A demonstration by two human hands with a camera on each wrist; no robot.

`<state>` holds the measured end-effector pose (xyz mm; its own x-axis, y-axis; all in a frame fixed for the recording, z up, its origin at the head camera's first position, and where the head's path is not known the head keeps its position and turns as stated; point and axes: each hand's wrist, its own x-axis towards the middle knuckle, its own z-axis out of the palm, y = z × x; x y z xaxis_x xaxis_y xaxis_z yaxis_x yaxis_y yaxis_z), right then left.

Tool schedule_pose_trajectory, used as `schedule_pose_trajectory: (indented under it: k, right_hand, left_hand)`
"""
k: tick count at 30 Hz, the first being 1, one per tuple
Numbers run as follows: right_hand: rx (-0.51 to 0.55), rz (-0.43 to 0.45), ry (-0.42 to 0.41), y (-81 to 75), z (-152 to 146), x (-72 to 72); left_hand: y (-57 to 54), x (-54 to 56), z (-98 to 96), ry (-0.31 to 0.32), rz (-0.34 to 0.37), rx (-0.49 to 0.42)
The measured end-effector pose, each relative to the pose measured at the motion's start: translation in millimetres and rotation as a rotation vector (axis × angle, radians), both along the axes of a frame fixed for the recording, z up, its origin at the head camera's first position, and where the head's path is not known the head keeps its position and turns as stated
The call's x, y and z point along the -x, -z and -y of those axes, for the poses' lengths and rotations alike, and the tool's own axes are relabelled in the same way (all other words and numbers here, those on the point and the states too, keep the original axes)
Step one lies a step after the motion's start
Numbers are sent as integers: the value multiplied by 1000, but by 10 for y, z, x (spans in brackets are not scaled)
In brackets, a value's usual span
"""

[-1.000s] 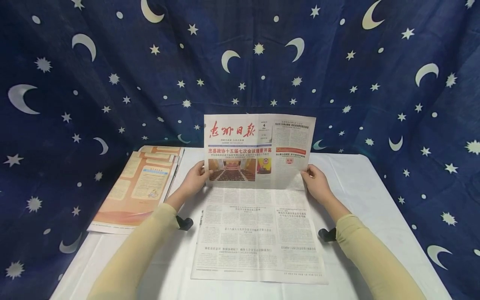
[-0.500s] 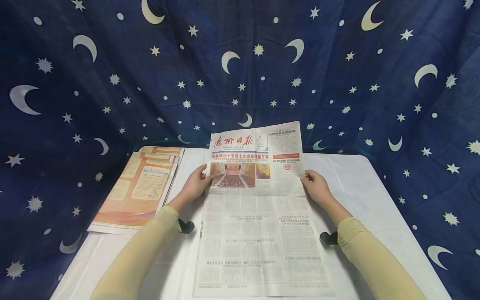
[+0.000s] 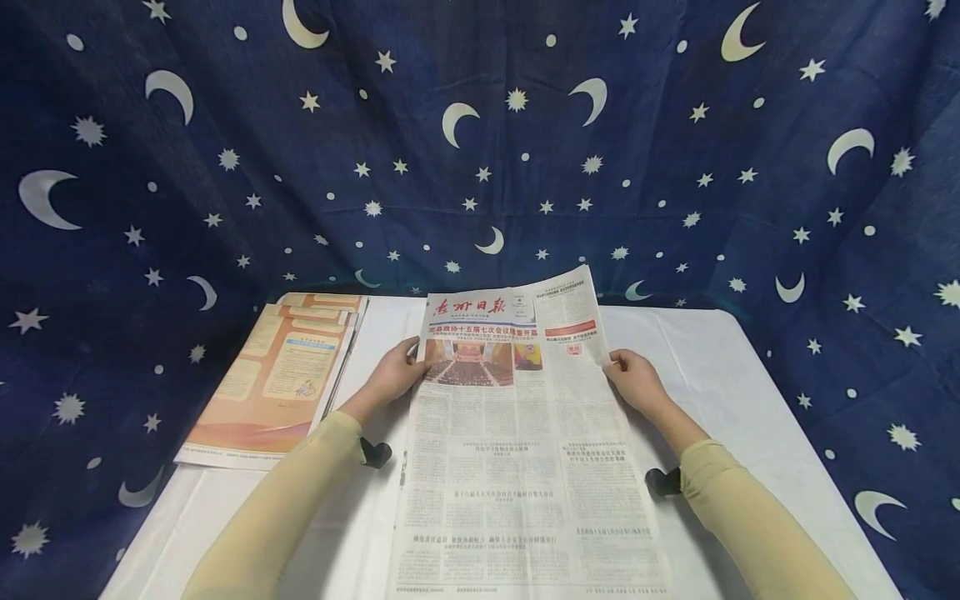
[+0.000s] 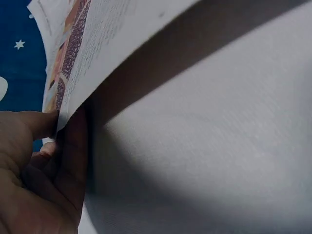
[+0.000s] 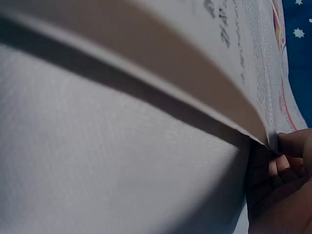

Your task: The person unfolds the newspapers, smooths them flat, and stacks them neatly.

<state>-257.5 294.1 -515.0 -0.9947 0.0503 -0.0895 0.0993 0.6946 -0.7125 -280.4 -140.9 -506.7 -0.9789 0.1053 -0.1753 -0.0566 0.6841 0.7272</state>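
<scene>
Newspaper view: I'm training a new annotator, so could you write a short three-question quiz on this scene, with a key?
1. True or false: only the left hand holds the newspaper.
2. Where do the orange-printed papers lie? (a) on the person's left (b) on the person's right (c) in the right hand
3. Fill in: the blue curtain shows stars, dots and crescent ____.

Key: 1. False; the right hand grips its opposite edge. 2. a. 3. moons.
</scene>
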Motion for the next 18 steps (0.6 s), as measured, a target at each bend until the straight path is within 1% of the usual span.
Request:
schedule_pose_trajectory:
  k: [8, 13, 18]
  right_hand:
    - [-76, 38, 5, -39, -34, -29]
    - [-112, 60, 11, -55, -58, -50]
    - [-146, 67, 17, -80, -69, -65]
  left_hand:
    - [33, 19, -35, 35, 12, 101]
    - [54, 11, -65, 81, -27, 190]
    - [45, -11, -132, 92, -45, 295]
